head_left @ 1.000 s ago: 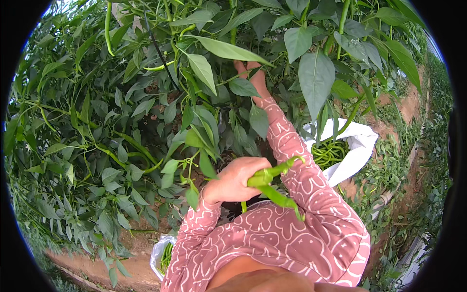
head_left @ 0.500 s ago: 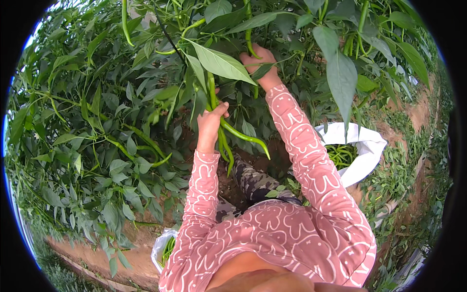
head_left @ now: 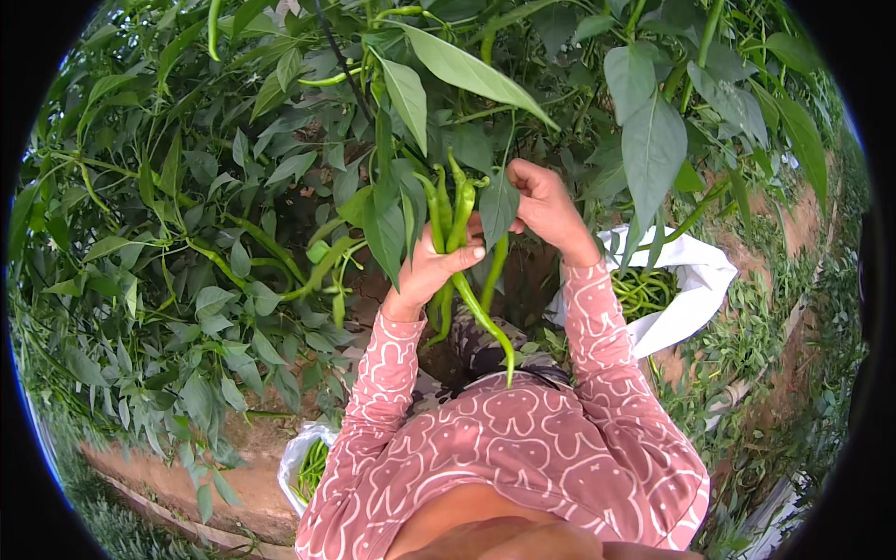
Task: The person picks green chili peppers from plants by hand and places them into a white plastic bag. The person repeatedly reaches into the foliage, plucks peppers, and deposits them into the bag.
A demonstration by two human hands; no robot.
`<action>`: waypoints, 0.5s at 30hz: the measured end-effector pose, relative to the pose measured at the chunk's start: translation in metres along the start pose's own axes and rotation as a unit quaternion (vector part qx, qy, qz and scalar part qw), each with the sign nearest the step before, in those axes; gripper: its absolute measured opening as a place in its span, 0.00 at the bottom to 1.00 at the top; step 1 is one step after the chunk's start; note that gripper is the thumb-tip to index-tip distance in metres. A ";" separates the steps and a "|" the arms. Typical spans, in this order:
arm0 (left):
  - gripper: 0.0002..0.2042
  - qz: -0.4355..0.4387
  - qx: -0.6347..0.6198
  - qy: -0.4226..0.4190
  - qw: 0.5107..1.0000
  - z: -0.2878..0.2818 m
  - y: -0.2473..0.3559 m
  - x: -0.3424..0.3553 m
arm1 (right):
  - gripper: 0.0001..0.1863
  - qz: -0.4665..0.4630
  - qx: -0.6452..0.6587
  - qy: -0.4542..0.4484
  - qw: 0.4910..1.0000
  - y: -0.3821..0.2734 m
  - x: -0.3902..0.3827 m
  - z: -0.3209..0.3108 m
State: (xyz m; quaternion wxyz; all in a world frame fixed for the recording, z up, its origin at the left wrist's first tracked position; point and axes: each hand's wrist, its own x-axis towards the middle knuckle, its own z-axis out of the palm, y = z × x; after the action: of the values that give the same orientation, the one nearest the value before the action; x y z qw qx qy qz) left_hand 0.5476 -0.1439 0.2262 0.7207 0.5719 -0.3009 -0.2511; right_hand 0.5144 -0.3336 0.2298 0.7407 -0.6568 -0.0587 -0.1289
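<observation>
My left hand [head_left: 434, 271] is closed around a bunch of long green chili peppers [head_left: 455, 210]. Their stem ends stick up above the thumb, and a long curved one hangs below toward my lap. Close by on the right, my right hand [head_left: 553, 213] has its fingers pinched together at the top of another green chili pepper [head_left: 497, 269], which points downward. A drooping leaf [head_left: 498, 210] partly hides those fingertips and the pepper's upper end. Leaves of the pepper plant [head_left: 387, 229] hang against the left hand.
A white sack [head_left: 695, 294] holding green chili peppers stands at my right. By my left elbow is a smaller white bag [head_left: 297, 457] with more peppers. Dense pepper plants [head_left: 205, 233] fill the left and far side, with peppers still hanging. A dark cord [head_left: 343, 56] runs down through the foliage.
My right hand has come down and nearer from the higher foliage, beside the left hand. The left hand has shifted slightly right and nearer with its bunch, whose stem ends now show.
</observation>
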 end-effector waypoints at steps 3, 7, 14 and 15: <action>0.15 -0.054 -0.104 -0.066 0.991 0.016 -0.014 0.000 | 0.05 -0.072 0.077 -0.027 0.994 0.023 -0.024 -0.003; 0.13 -0.080 -0.034 -0.016 0.996 0.018 -0.030 0.009 | 0.06 0.061 0.083 0.082 0.991 0.092 -0.025 -0.068; 0.16 -0.111 0.035 -0.054 0.992 0.036 -0.041 0.014 | 0.24 0.191 -0.150 0.154 0.958 0.226 0.005 -0.060; 0.16 -0.124 0.054 -0.086 0.987 0.040 -0.042 0.013 | 0.23 0.130 -0.062 0.190 0.971 0.228 0.009 -0.056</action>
State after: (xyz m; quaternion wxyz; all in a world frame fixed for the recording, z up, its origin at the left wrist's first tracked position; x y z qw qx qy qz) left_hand 0.5269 -0.1886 0.1940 0.6234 0.6192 -0.3014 -0.3703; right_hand 0.5800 -0.3659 0.0065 0.7064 -0.6668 0.1771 -0.1579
